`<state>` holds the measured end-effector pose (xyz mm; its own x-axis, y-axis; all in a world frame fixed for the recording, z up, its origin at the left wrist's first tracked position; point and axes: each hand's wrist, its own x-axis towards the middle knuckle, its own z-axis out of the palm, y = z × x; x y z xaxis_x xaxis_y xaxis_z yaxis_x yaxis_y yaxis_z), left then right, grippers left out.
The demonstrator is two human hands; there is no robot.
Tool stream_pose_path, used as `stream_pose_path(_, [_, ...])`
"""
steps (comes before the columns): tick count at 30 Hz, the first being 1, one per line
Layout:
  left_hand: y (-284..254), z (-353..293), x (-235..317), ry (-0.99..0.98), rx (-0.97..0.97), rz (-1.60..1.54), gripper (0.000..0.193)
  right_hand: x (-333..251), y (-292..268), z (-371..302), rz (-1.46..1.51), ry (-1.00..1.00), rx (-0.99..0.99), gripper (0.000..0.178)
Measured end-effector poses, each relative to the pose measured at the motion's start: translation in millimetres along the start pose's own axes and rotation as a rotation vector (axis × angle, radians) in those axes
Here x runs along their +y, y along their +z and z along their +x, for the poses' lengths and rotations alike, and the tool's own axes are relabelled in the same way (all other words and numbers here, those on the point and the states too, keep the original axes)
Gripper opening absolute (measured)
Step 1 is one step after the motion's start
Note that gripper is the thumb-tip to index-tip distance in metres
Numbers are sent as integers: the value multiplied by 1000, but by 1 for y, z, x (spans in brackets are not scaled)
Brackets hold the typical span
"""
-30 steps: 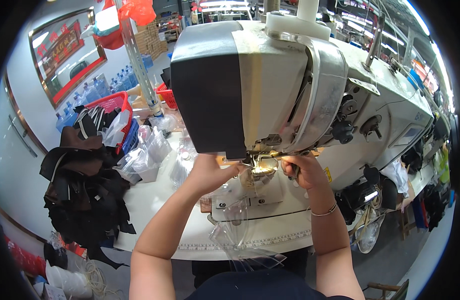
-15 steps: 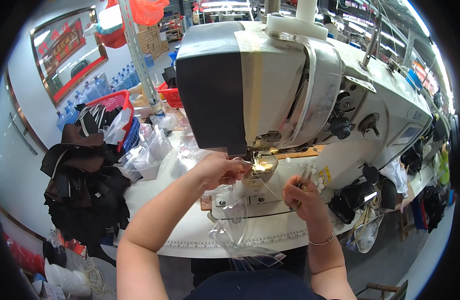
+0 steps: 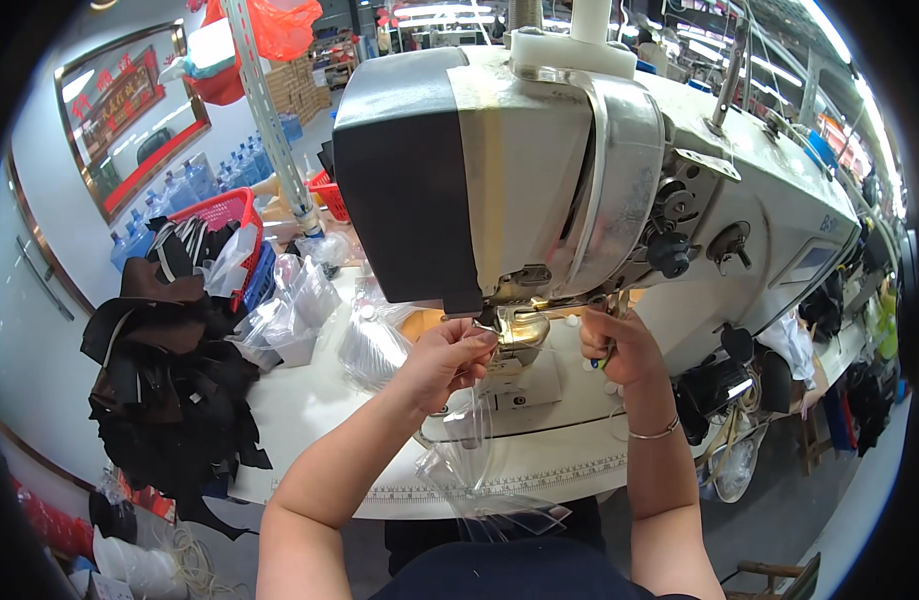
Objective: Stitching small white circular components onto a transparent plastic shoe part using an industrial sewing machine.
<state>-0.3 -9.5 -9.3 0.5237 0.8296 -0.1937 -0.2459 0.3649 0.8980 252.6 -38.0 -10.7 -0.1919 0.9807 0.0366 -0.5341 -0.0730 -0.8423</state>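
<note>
A large white sewing machine (image 3: 540,150) with a dark front cover fills the middle. My left hand (image 3: 452,362) is closed in a pinch just left of the lit needle area (image 3: 523,330); a thin pale bit shows at its fingertips, too small to name. Below that hand, a clear plastic piece (image 3: 470,425) hangs over the bed and the table's front edge. My right hand (image 3: 625,345) is closed around thread snips (image 3: 608,302), their tips pointing up under the machine's arm. The fingers partly hide the snips.
A white table (image 3: 330,440) with a ruler strip along its front edge carries the machine. Clear plastic pieces (image 3: 290,300) lie at the left. Beyond them are a dark heap of scraps (image 3: 170,370) and a red basket (image 3: 235,208). A black box-like part (image 3: 715,385) sits right.
My right hand has risen with the snips, up toward the underside of the machine's arm. My left hand has dropped slightly, staying near the needle. The whole view has shifted a little.
</note>
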Motion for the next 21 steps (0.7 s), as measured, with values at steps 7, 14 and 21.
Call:
stream_pose_path(7, [6, -5, -10, 114, 70, 114, 23, -3, -13, 29, 1, -114, 214, 15])
stream_pose_path(14, [-15, 1, 22, 215, 122, 523, 22, 7, -17, 49, 107, -142, 371, 13])
stream_pose_path(21, [-13, 3, 2, 11, -3, -82, 11, 58, 7, 18, -226, -365, 532, 24])
